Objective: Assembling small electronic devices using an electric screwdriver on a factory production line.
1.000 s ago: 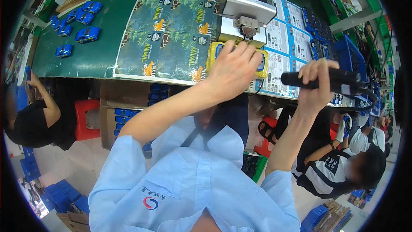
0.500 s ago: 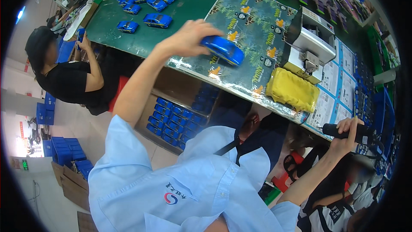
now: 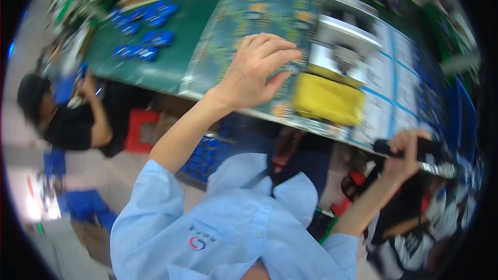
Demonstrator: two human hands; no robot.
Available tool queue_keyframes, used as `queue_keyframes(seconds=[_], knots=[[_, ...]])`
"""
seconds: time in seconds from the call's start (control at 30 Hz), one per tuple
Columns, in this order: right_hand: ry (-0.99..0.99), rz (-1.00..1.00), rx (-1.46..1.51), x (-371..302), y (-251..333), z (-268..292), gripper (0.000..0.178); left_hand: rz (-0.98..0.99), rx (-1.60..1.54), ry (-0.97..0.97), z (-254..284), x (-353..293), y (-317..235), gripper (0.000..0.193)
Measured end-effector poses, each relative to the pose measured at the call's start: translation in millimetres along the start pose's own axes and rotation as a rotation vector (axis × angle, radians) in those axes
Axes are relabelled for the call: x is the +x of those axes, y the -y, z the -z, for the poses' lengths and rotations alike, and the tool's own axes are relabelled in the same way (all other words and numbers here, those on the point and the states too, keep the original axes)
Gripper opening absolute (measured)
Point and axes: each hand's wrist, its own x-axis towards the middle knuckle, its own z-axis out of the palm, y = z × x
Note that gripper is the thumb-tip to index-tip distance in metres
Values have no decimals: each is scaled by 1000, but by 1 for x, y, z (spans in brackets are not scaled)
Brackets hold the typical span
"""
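Note:
My left hand (image 3: 254, 72) is raised over the patterned mat (image 3: 244, 15), thumb and fingers apart, holding nothing. Beyond it to the left, several blue toy cars (image 3: 157, 38) rest on the green bench top (image 3: 181, 31), blurred by motion. At the right, past the bench's near edge, my right hand (image 3: 407, 148) is wrapped around a black electric screwdriver (image 3: 429, 149), which lies roughly level. Its tip points left but is too blurred to make out.
A yellow wrapped block (image 3: 329, 99) sits before a white-and-silver machine (image 3: 345, 41) at the mat's right. Printed sheets (image 3: 376, 111) cover the bench further right. Below the edge is a box of blue cars (image 3: 207, 158). A co-worker (image 3: 72, 124) sits at left beside a red stool (image 3: 140, 129).
My left hand has let go of the blue toy car and opened. One more car appears among the near ones on the green bench. The view has shifted; my right hand still grips the screwdriver.

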Motion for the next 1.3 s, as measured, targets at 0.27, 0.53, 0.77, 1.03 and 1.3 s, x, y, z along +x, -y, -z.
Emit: queue_keyframes(seconds=[0.27,0.53,0.77,1.03,1.3], knots=[[31,-38,-280,-18,27,-9,22,-324,-285,160,-215,188,-121,36],[30,-61,-248,-22,54,8,26,-387,-116,545,-327,253,-162,45],[17,23,-302,-23,53,25,25,-386,-229,423,-237,200,-142,41],[91,38,-97,-20,42,-5,22,-108,-191,205,-68,47,-66,41],[161,27,-31,-34,35,-37,17,-16,-143,136,-90,-2,-55,36]])
